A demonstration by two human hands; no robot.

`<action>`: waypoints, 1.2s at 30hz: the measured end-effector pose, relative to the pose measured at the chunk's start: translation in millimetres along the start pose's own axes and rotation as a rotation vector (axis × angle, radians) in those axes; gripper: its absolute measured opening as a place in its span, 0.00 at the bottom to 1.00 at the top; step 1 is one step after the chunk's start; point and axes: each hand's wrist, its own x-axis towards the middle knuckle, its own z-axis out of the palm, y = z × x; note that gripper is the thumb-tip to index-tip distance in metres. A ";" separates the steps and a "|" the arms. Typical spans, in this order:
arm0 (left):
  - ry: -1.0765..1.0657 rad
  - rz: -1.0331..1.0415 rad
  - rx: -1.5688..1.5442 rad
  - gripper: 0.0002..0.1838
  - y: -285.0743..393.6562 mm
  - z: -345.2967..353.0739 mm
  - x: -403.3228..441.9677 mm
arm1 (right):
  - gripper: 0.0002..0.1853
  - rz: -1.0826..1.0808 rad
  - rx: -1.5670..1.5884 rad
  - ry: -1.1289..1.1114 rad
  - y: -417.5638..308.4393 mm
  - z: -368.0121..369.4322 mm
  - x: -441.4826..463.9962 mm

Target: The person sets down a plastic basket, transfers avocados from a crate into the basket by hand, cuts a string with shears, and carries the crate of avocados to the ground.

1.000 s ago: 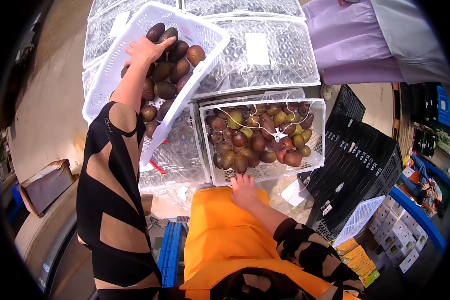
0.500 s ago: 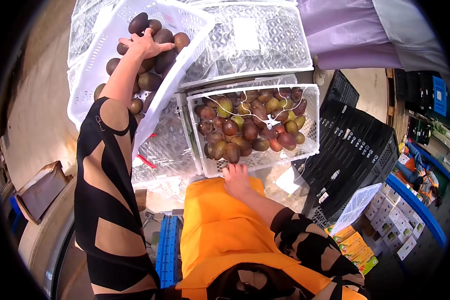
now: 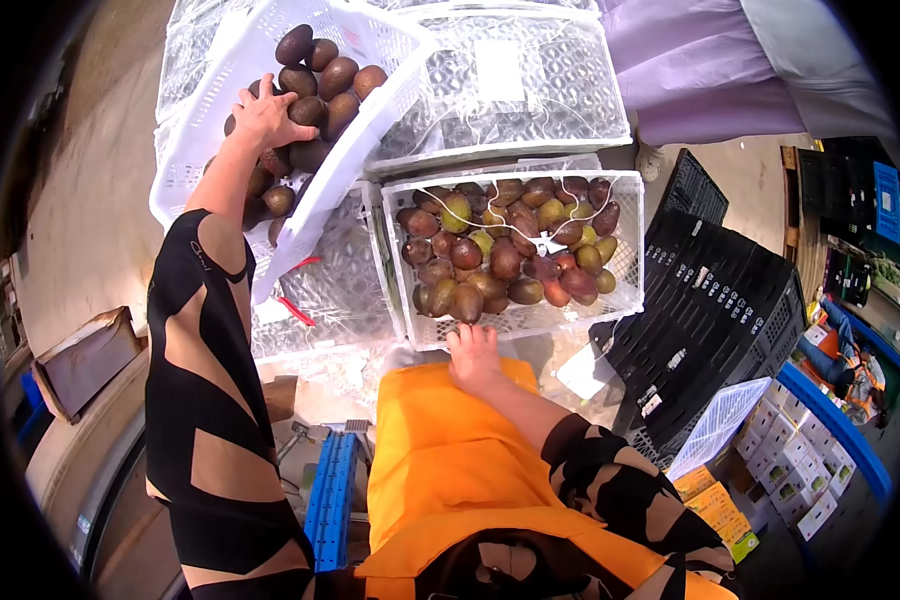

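Observation:
My left hand [image 3: 268, 120] reaches into a tilted white basket [image 3: 188, 150] at the upper left. Its fingers are spread over the dark avocados [image 3: 338, 76] and touch some of them, holding none that I can see. Near the middle stands a white crate [image 3: 625, 180] with many brown, green and reddish avocados [image 3: 505, 258] in it and thin white cords across its top. My right hand [image 3: 473, 358] is at this crate's near edge, with its fingers closed over the rim and the fingertips close to the nearest avocado.
Crates under clear bubble wrap [image 3: 530, 85] lie behind and left, with red-handled tools [image 3: 295, 312] on one. Stacked black crates [image 3: 705, 290] stand right, near boxes [image 3: 798, 455]. A person in lilac cloth [image 3: 700, 70] is at the upper right; another person [image 3: 855, 375] is far right.
My left hand has moved down and to the left over the avocados in the basket, uncovering several behind it. My right hand stays at the crate's near rim.

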 end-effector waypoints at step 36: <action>0.504 0.478 -1.221 0.37 211.5 -1.2 -252.5 | 0.22 -0.089 -0.101 0.039 7.2 -6.8 1.8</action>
